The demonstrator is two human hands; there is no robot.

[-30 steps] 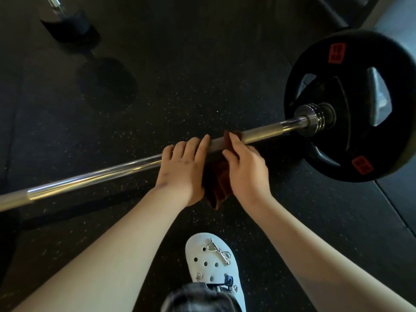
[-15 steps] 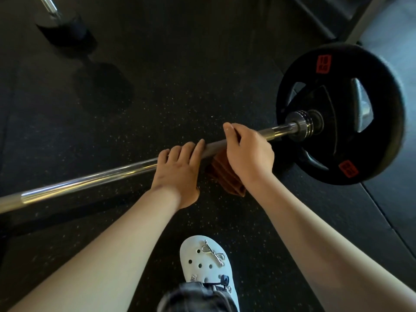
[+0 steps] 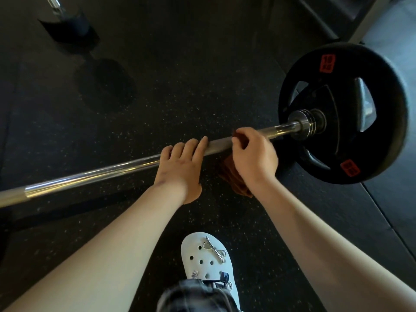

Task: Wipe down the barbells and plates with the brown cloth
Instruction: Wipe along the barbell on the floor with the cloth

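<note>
A steel barbell [image 3: 94, 175] runs across the floor from the lower left to a black plate [image 3: 371, 113] with red labels at the right. My left hand [image 3: 180, 167] rests on the bar's middle, its fingers draped over the top. My right hand [image 3: 253, 157] grips the brown cloth [image 3: 234, 179] wrapped round the bar, a short way from the steel collar [image 3: 306, 122]. Part of the cloth hangs below the bar, partly hidden by my wrist.
Black speckled rubber flooring [image 3: 180, 86] lies all around. A second bar stands in a dark base [image 3: 67, 28] at the top left. My white clog [image 3: 209, 260] is on the floor below the bar. A rack frame [image 3: 333, 16] crosses the top right.
My right hand has slid the cloth along the bar to the right, toward the collar and plate. My left hand has stayed on the bar.
</note>
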